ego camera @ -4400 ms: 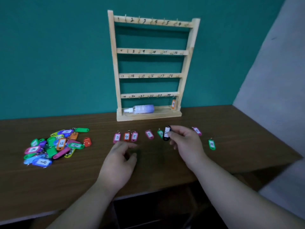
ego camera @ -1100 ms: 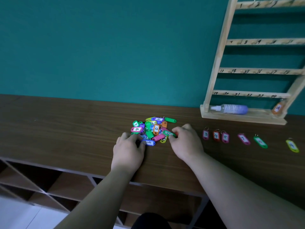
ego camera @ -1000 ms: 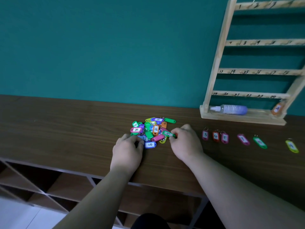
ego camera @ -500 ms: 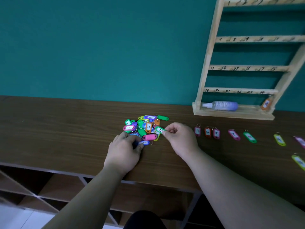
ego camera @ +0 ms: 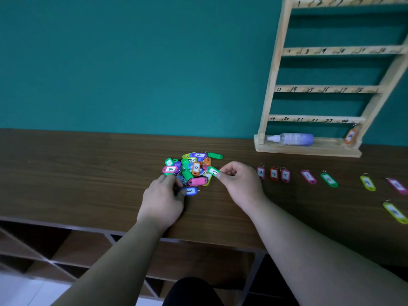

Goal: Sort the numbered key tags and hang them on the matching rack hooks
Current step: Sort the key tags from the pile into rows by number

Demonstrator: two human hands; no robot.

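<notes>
Right grip (ego camera: 240, 184) pinches an oblong green plastic tag (ego camera: 213, 171); left grip (ego camera: 163, 199) rests slack against the pile (ego camera: 192, 167).

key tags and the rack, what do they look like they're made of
Key tags: probably plastic, glossy, in bright solid colours, with white paper-like number labels and small metal-looking rings. Rack: pale, matte, probably unpainted wood, judging by its colour and squared slats.

One head-worn view (wide-angle) looks forward and down, close over the dark brown wooden counter (ego camera: 66, 173), facing the teal wall (ego camera: 132, 62).
</notes>
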